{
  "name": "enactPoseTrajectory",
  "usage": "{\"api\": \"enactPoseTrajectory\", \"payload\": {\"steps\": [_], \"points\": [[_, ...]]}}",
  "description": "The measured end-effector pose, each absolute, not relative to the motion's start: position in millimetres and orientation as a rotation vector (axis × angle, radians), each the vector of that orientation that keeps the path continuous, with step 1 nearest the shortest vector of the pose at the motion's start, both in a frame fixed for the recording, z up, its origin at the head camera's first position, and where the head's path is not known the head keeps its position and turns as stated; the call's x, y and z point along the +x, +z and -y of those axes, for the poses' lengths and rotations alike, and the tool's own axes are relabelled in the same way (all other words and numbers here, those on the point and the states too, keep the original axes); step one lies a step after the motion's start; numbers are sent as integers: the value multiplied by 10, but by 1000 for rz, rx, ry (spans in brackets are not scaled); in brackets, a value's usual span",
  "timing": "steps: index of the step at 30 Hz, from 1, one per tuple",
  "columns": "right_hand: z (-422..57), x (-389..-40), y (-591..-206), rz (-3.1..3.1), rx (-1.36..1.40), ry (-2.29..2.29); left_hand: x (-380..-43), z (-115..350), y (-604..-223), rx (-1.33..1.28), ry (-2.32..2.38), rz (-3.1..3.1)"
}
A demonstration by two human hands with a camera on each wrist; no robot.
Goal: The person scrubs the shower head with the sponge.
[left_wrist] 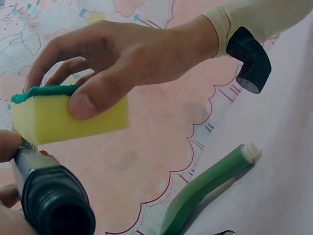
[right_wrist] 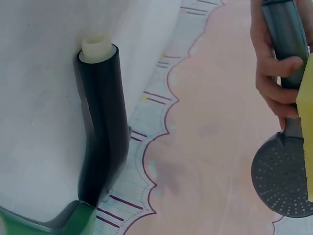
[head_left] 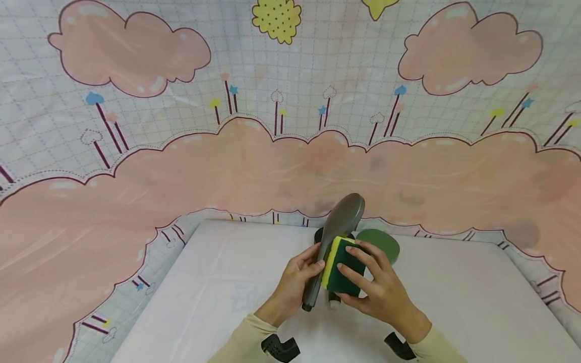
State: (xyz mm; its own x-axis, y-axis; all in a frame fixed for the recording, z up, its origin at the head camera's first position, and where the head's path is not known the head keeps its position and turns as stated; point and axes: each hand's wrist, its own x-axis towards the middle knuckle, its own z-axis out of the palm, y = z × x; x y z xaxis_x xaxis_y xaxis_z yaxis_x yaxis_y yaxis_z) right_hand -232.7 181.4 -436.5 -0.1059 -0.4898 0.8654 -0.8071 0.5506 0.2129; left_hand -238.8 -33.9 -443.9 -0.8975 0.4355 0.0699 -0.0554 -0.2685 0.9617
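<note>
Over the table, my left hand (head_left: 292,282) grips the handle of a grey shower head (head_left: 347,214), whose rounded head points up and away. Its face, dotted with small holes, shows in the right wrist view, with the shower head (right_wrist: 281,171) hanging past the fingers. My right hand (head_left: 383,290) pinches a yellow and green scouring sponge (head_left: 348,272) between thumb and fingers. The sponge's yellow side faces the grey handle, right beside it. In the left wrist view the thumb lies on the yellow foam of the sponge (left_wrist: 58,120), near the handle's open threaded end.
Behind the hands, a green shower head (head_left: 383,244) lies on the white table (head_left: 236,267). Next to it lies a black shower head (right_wrist: 105,122) with a pale connector at its handle end, partly hidden in the head view. A patterned cloth (head_left: 272,174) hangs beyond the table.
</note>
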Motion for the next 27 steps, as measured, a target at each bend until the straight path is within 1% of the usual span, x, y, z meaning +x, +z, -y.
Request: {"api": "enactPoseTrajectory", "payload": {"steps": [14, 27], "points": [[-1962, -2332, -4190, 1715, 984, 373, -2383, 427, -4401, 423, 2205, -1743], [-2099, -2374, -4134, 1711, 892, 463, -2375, 539, -4437, 431, 2184, -1802]]}}
